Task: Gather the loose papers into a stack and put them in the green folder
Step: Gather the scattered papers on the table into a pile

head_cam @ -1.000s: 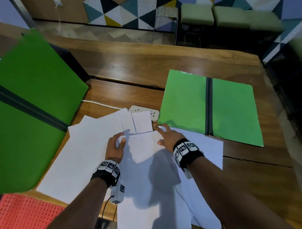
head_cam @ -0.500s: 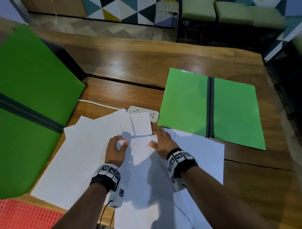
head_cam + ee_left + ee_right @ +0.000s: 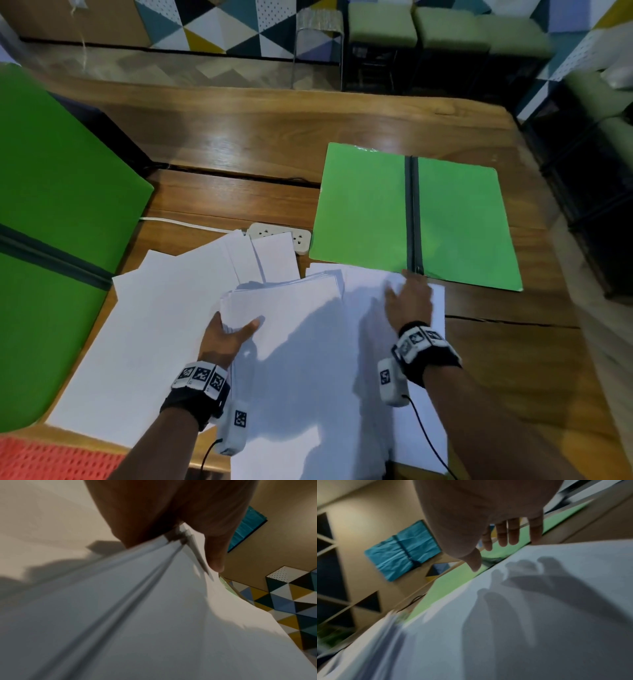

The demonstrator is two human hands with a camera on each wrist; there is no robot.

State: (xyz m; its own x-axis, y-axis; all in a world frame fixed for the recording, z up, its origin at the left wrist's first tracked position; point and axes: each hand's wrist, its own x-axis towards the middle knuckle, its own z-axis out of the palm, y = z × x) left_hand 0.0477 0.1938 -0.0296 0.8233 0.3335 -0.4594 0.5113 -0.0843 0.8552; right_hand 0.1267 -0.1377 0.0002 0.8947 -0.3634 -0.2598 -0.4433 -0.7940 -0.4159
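Since half a second earlier, the left hand [image 3: 224, 337] had lifted a sheaf of papers [image 3: 284, 301] off the spread, while the right hand [image 3: 409, 301] had slid away toward the green folder [image 3: 363, 209]. That sheaf hung pinched at its near corner, thumb on top, fingers beneath, the sheets fanned slightly. Right fingers [image 3: 512, 534] lay straight and spread over a loose sheet [image 3: 373, 284], beside the folder's near edge. Squaring the fanned edges before adding sheets would probably work best. More papers covered the wooden table [image 3: 239, 137], partly hiding a power strip [image 3: 301, 238].
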